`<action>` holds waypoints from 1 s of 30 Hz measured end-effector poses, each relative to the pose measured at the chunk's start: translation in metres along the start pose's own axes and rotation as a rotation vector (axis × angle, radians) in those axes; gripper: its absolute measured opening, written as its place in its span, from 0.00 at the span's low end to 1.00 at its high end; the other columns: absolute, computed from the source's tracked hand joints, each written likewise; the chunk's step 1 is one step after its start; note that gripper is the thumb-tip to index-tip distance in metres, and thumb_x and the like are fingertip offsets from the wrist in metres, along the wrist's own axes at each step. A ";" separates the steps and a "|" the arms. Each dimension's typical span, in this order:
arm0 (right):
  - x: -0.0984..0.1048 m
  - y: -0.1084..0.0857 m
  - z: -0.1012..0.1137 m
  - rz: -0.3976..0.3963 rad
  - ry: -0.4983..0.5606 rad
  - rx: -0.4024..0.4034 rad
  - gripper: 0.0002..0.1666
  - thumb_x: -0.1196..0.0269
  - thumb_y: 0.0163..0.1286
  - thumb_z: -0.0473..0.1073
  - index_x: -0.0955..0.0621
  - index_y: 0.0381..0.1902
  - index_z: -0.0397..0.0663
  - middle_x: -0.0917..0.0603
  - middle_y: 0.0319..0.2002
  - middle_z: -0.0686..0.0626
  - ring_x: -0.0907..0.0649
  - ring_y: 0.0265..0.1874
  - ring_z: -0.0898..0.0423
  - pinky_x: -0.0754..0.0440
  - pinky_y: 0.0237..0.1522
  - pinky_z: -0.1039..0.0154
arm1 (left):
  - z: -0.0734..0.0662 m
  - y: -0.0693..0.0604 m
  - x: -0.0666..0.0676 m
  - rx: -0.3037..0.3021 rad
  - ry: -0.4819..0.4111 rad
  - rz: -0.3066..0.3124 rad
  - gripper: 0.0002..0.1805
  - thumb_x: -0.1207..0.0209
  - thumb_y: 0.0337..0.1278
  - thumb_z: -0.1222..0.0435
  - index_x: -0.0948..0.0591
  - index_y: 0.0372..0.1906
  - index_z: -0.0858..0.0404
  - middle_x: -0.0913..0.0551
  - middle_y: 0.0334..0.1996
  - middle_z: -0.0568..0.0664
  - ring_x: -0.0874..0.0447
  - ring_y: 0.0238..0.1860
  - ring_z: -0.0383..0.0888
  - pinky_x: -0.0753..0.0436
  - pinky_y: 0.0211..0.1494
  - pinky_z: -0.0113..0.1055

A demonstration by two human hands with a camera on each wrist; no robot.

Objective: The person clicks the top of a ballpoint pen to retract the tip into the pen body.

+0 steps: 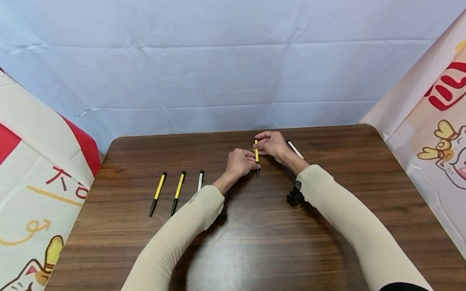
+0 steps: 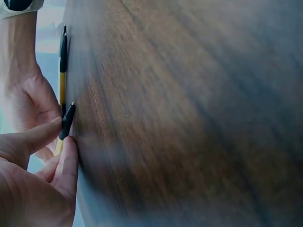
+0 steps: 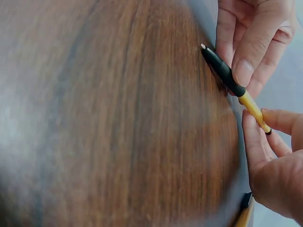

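A ballpoint pen [image 1: 257,155] with a yellow barrel and black grip is between both hands, its tip toward the near side of the table. My left hand [image 1: 240,163] pinches it around the black grip [image 3: 225,73] with thumb and fingers. At the barrel's far end, the fingertips of my right hand [image 1: 272,145] pinch the pen too. In the left wrist view the left hand [image 2: 42,175] partly covers the barrel. Beside the right wrist lies another pen [image 1: 295,150], pale in the head view, yellowish in the right wrist view, partly hidden by the arm.
On the table's left side lie a yellow-and-black pen [image 1: 158,194], a second such pen [image 1: 178,193] and a white pen [image 1: 200,181] partly covered by the left forearm. The brown wooden table [image 1: 268,249] ends at a pale cloth backdrop [image 1: 220,76]; printed cloths hang at both sides.
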State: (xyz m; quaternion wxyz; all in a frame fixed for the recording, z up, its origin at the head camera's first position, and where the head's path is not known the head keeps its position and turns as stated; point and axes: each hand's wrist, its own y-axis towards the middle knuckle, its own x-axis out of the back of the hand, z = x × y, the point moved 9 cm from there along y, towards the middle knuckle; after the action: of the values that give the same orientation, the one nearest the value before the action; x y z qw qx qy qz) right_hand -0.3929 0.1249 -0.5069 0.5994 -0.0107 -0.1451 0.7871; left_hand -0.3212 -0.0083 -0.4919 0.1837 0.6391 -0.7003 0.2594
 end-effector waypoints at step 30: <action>-0.009 -0.002 0.003 0.056 0.085 0.023 0.26 0.34 0.74 0.28 0.21 0.69 0.33 0.12 0.52 0.31 0.08 0.39 0.53 0.09 0.45 0.62 | 0.017 -0.005 -0.015 0.176 -0.707 0.227 0.18 0.34 0.67 0.78 0.19 0.59 0.80 0.10 0.47 0.67 0.07 0.48 0.52 0.09 0.53 0.40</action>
State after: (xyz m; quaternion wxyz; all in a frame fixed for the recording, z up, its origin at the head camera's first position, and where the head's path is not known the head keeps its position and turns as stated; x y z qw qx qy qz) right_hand -0.3888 0.1165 -0.5051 0.5827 -0.0414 -0.1099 0.8041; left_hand -0.3133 -0.0068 -0.5140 -0.1550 0.6208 -0.7619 0.1007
